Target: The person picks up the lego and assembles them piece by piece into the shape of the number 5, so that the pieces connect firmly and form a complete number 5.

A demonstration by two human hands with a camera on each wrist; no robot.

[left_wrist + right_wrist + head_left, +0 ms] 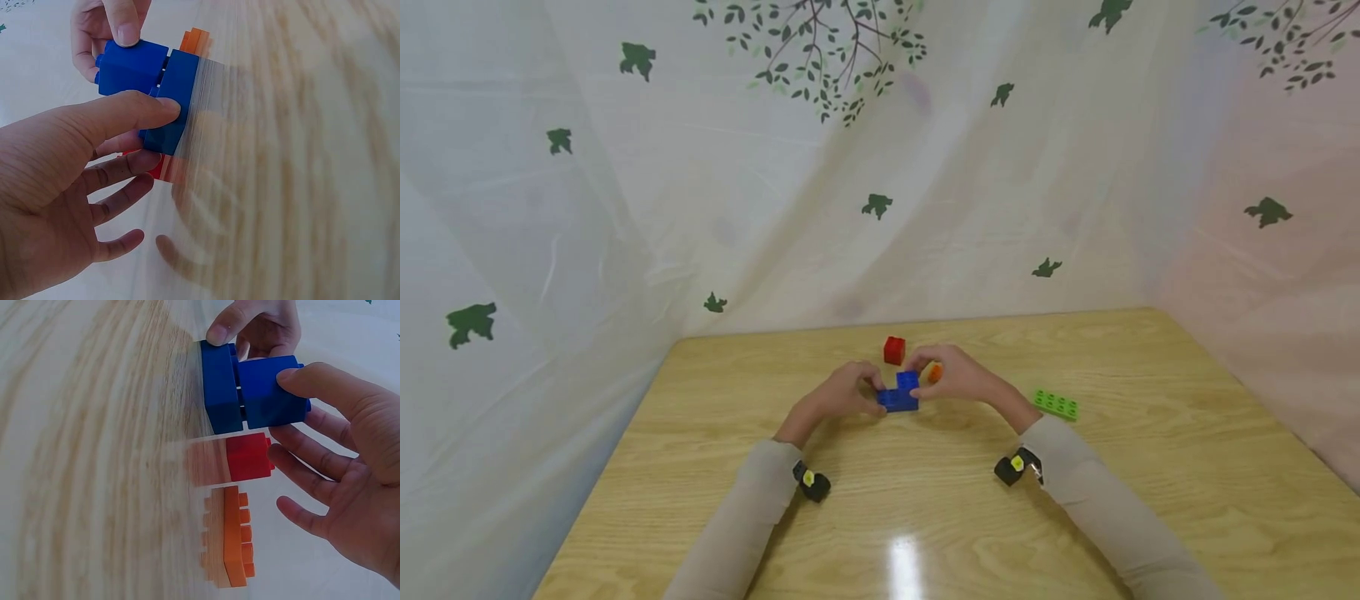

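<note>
The head view looks forward and down from well back, across the light wood-grained counter (887, 492) to the pale cloth printed with green birds (790, 208) behind it. Down here by the counter, both wrist views sit low and close, tipped sideways: one peers past the left hand (69, 162), the other past the right hand (362, 469). From opposite sides they share the pair of blue plastic blocks (272, 394), each with the other hand beyond. All three views take in the red plastic block (248, 456) and the orange studded plastic block (232, 534).

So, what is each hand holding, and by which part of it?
The left hand pinches the flat blue plastic brick by its left end; the right hand pinches the taller blue plastic brick by its right side.
</note>
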